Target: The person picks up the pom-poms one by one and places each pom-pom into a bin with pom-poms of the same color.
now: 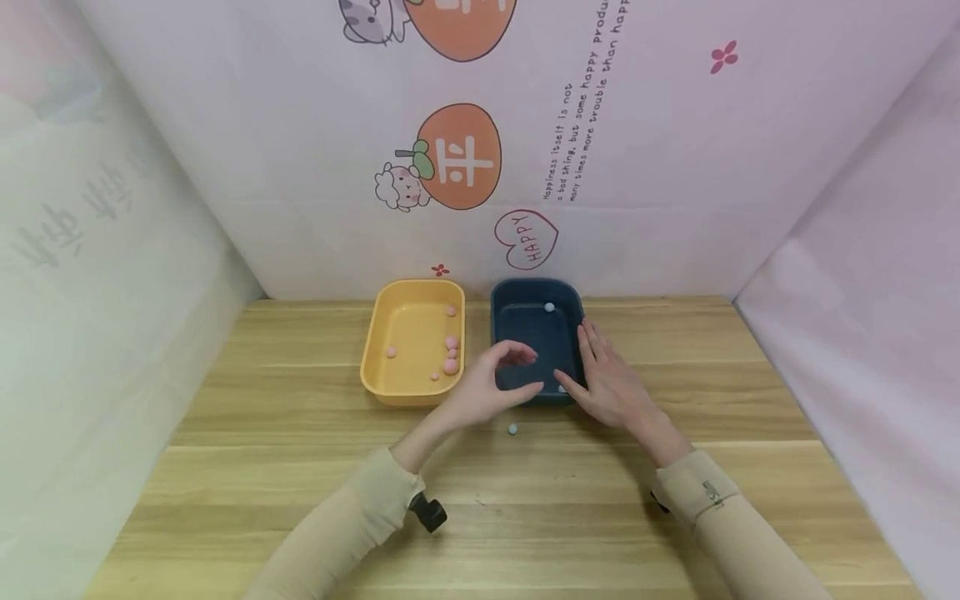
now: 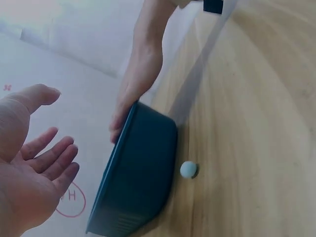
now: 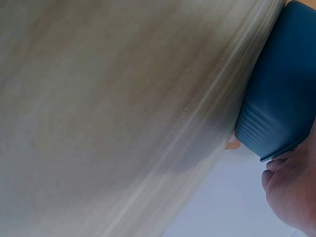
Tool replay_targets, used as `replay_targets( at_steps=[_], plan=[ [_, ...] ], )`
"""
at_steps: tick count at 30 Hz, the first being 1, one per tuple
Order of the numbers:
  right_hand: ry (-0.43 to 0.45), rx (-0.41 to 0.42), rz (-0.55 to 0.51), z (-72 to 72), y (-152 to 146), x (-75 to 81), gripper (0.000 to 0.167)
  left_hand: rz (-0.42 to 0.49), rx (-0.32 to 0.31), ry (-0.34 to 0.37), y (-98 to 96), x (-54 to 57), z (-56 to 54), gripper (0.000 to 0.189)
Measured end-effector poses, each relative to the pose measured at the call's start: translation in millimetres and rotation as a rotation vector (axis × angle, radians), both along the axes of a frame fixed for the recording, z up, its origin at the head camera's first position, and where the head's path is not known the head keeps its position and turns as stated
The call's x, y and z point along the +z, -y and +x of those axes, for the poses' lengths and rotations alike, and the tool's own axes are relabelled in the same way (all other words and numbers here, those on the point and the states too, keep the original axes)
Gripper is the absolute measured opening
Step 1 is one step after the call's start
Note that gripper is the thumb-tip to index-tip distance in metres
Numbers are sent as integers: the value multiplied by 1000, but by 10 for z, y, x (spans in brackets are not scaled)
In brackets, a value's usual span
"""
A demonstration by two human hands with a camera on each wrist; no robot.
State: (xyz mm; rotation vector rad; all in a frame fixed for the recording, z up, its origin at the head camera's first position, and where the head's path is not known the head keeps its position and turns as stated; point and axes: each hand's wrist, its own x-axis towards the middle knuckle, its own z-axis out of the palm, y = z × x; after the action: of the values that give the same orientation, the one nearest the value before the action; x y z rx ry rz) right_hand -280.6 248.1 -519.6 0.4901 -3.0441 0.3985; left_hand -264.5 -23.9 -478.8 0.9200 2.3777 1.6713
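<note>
My left hand [image 1: 487, 385] hovers over the front left part of a dark blue tray [image 1: 529, 327], thumb and fingers spread apart with nothing between them. At the tray's right side, my right hand [image 1: 613, 390] rests on the rim with straight fingers, its thumb reaching over the front right corner. One small pale ball [image 1: 549, 307] lies inside near the back wall; another pale ball [image 1: 561, 388] shows beside the right thumb. On the table in front of the tray sits a small pale bluish-green ball [image 1: 512, 429], also seen beside the tray wall in the left wrist view.
A yellow tray [image 1: 411, 337] holding several pink balls [image 1: 450, 366] stands left of the blue one, a narrow gap between them. Behind both trays rises a printed cloth backdrop [image 1: 637, 242], and white cloth walls [image 1: 142, 242] flank the wooden table [image 1: 525, 533].
</note>
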Motion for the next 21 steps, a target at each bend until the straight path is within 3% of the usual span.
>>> replay_targets(
  at_steps=[10,21],
  plan=[
    [11,-3,9,9,1,16,98,-14,5,-80,103,-21,374,40],
    [17,-2,9,-1,-5,2,99,-17,16,-80,294,-185,625,36]
  ],
)
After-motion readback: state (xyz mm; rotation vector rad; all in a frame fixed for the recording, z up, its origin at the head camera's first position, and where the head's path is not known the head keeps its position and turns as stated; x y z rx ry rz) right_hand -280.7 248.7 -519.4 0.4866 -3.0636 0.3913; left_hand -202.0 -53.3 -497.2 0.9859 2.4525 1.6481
